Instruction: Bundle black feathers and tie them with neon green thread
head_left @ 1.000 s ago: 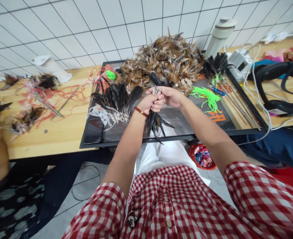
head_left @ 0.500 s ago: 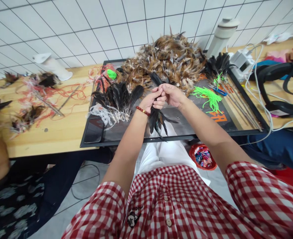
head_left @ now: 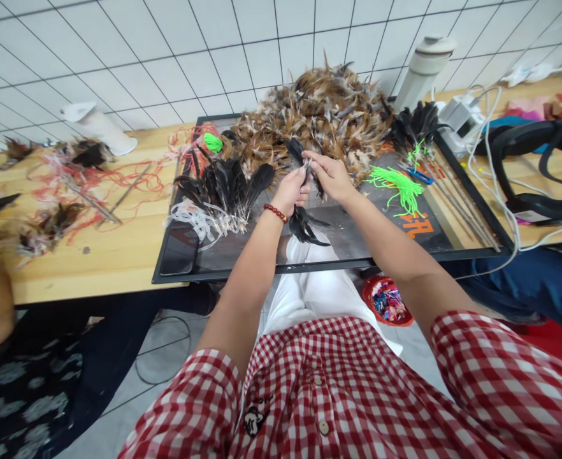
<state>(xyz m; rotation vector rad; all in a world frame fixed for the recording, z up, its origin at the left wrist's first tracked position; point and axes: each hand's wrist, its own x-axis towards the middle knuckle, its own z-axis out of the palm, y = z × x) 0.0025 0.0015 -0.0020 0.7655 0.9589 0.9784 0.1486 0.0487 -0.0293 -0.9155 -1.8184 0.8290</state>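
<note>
— what's happening at the counter (head_left: 94, 268)?

— a person in a red checked shirt (head_left: 357, 389) sits before a black tray (head_left: 190, 271). the left hand (head_left: 291, 191), a red bead bracelet (head_left: 274, 212) on its wrist, is closed around a bundle of black feathers (head_left: 307, 226); the plumes hang below the fist, over the tray's near half.

— and the other hand?

— the right hand (head_left: 331, 177) meets the left just above it, fingertips pressed together on the quill ends that stick out of the fist. whether it pinches one quill or several, i cannot tell.

— what lies around them?

— just behind the hands, a heap of brown feathers (head_left: 319, 111) fills the tray's far side. to the left, a fan of loose black feathers (head_left: 223, 182) with pale quills lies on the tray; to the right, neon green cord (head_left: 398, 185) and thin metal rods (head_left: 457, 197). red thread (head_left: 118, 178) is strewn on the bare wood farther left, near a white cylinder (head_left: 97, 127). a red bowl (head_left: 389, 301) of scraps sits on the floor by the person's knee.
</note>
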